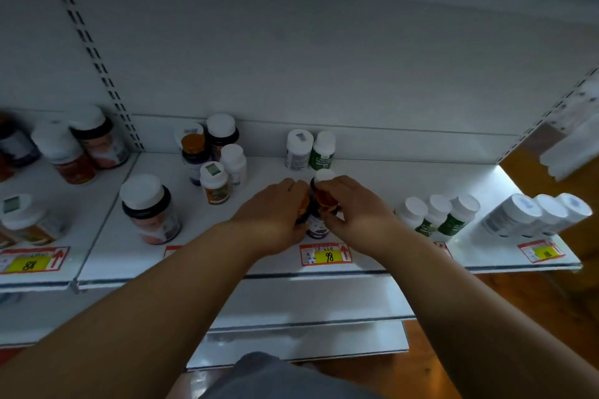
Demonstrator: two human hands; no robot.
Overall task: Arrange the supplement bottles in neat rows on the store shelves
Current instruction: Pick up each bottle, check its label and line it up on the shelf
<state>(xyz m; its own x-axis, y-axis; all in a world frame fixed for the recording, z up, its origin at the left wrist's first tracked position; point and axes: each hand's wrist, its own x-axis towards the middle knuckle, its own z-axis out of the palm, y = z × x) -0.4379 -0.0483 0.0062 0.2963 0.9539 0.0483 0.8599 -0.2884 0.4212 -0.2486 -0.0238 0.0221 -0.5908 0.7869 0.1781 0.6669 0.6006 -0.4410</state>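
Note:
On the white store shelf point(382, 178), both my hands meet near the front edge around a tight cluster of dark supplement bottles. My left hand point(275, 214) grips an orange-capped bottle point(304, 204) that it mostly hides. My right hand point(350, 207) grips another orange-capped bottle point(325, 199). Between them stands a dark bottle with a purple label point(317, 225), and a white cap point(324, 175) shows just behind my right fingers. Two white-capped bottles point(309, 149) stand at the back wall.
A loose group of bottles point(214, 155) and a large white-capped jar point(150, 209) stand to the left. Three green-labelled bottles point(437, 214) and three white bottles point(538, 214) form rows at right. Price tags point(325, 254) line the shelf edge. Lower shelves point(308, 311) jut out below.

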